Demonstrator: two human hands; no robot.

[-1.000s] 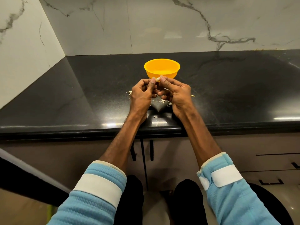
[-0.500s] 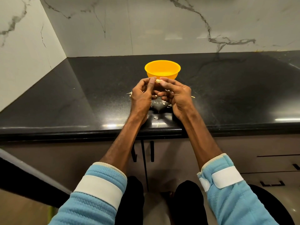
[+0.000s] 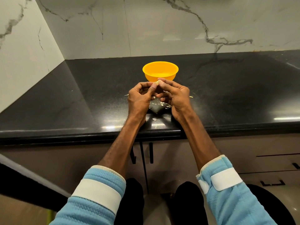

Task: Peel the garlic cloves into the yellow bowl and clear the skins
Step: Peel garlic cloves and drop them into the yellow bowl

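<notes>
Black worktop [image 3: 81,103], near its front edge: the left hand [image 3: 139,99] is raised above the surface, fingers curled, thumb and forefinger pinching a pale garlic clove [image 3: 157,82]. Loose skins [image 3: 159,104] lie scattered on the worktop beneath and between both hands. The yellow bowl [image 3: 160,71] stands upright just behind the clove, toward the back edge; contents not discernible. The right hand [image 3: 176,96] meets the left, fingertips pinching the same clove.
</notes>
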